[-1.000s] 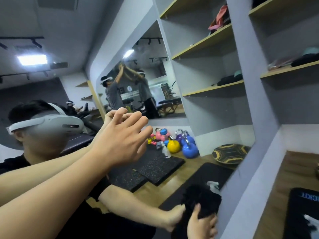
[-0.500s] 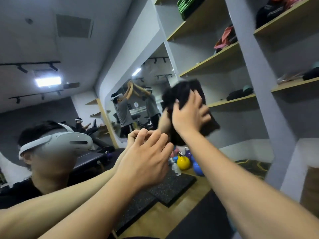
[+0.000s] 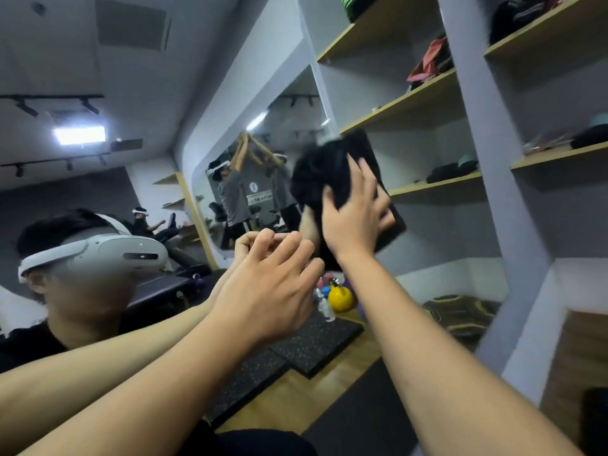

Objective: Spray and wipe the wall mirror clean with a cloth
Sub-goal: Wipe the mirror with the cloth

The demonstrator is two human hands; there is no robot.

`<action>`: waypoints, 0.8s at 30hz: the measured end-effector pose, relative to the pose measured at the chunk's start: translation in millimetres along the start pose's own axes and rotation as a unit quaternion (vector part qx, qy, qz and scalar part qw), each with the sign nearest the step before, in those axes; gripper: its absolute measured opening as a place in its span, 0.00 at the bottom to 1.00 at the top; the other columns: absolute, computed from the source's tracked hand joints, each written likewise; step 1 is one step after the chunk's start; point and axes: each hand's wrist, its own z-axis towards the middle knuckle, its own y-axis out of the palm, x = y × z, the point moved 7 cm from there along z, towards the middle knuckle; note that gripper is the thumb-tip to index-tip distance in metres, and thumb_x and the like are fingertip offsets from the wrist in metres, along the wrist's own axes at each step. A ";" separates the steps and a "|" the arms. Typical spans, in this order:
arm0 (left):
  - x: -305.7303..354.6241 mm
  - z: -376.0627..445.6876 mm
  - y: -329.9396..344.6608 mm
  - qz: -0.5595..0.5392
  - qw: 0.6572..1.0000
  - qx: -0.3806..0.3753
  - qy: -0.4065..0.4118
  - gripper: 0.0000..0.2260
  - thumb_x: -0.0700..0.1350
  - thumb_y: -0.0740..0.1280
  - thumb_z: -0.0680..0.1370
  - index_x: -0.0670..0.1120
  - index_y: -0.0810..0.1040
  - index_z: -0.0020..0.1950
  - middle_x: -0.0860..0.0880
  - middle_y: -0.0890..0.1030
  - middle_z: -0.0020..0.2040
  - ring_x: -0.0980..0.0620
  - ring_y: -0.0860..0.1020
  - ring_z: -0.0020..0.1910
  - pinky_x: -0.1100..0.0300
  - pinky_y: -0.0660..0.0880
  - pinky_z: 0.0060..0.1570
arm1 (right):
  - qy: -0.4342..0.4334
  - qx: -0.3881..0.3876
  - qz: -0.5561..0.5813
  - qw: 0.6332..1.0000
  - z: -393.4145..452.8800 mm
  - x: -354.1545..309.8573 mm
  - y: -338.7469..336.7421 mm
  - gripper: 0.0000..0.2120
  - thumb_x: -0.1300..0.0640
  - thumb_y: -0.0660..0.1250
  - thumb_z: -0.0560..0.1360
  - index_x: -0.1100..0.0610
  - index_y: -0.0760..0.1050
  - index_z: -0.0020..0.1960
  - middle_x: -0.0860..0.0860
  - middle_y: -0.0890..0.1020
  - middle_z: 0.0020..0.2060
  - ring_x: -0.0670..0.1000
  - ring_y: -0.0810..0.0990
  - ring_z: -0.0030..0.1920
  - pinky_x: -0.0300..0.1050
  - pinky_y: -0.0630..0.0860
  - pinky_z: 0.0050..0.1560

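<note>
The wall mirror [image 3: 437,238] fills the left and middle of the view and reflects me, the room and the shelves. My right hand [image 3: 355,218] is raised and holds a bunched black cloth [image 3: 324,166] against the glass; its fingers are spread over the cloth and its thumb is dug into the fold. Lower and to the left, my left hand [image 3: 273,291] rests its fingertips on the mirror and meets its own reflection. It holds nothing.
Grey shelving [image 3: 473,133] with wooden boards borders the mirror on the right, holding bags and dark bundles. The mirror reflects a yellow kettlebell [image 3: 340,296], a small clear bottle [image 3: 324,304], black floor mats [image 3: 316,343] and other people further back.
My right hand has come up from the mirror's lower edge with the cloth and now presses it high on the glass, shifting slightly right. My left hand stays on the mirror.
</note>
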 end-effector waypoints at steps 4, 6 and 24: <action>1.5 -0.6 2.2 0.009 1.000 0.003 0.003 0.10 0.50 0.57 0.77 0.45 0.72 0.47 0.44 0.74 0.47 0.40 0.77 0.52 0.41 0.64 0.58 | 0.152 0.000 -0.017 0.988 -103.7 123.3 -6.2 0.30 0.40 0.59 0.76 0.43 0.61 0.77 0.44 0.62 0.78 0.59 0.63 0.74 0.64 0.59 0.69; 1.1 -0.2 6.8 0.013 1.000 -0.021 0.009 0.11 0.51 0.56 0.77 0.45 0.72 0.48 0.43 0.74 0.48 0.40 0.76 0.53 0.40 0.65 0.58 | 0.259 -0.018 -0.017 0.965 -165.7 176.4 -10.6 0.34 0.36 0.55 0.74 0.48 0.62 0.77 0.46 0.64 0.78 0.62 0.64 0.73 0.64 0.58 0.69; 3.0 -1.5 9.3 0.035 0.999 -0.024 0.025 0.11 0.50 0.56 0.76 0.44 0.72 0.48 0.43 0.73 0.48 0.39 0.75 0.52 0.41 0.65 0.58 | 0.296 -0.063 -0.012 0.953 -137.3 91.5 -16.3 0.27 0.46 0.62 0.80 0.43 0.61 0.77 0.41 0.57 0.79 0.61 0.61 0.72 0.61 0.58 0.69</action>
